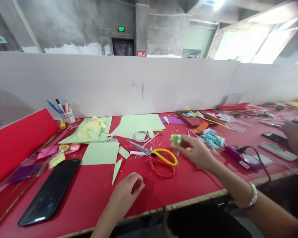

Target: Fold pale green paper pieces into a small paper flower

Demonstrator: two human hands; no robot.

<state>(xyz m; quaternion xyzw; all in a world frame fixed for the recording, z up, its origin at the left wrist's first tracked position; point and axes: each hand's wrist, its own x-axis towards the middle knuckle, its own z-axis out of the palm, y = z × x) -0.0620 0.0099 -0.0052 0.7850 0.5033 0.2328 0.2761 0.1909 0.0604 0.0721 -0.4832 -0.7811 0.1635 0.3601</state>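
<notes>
My right hand (200, 152) is raised above the table, its thumb and fingers closed on a small light-green crumpled piece (175, 139), perhaps folded paper; its exact form is blurred. My left hand (127, 195) is by the table's front edge, fingers curled in loosely, and nothing shows in them. Between the hands lie scissors (161, 157) with one yellow and one red handle, blades slightly apart and pointing away to the left. A white pen (137, 153) lies by the blades. Beyond them is a roll of tape (141, 136). A pointed green paper scrap (117, 171) is near my left hand.
Green paper sheets (99, 154) and a crumpled yellowish pile (90, 129) lie left of centre. A black tray (51, 191) is at front left, a pen cup (68, 116) behind. At right are blue strips (211, 137), a purple power strip (243, 158) and another person's hand (296, 137).
</notes>
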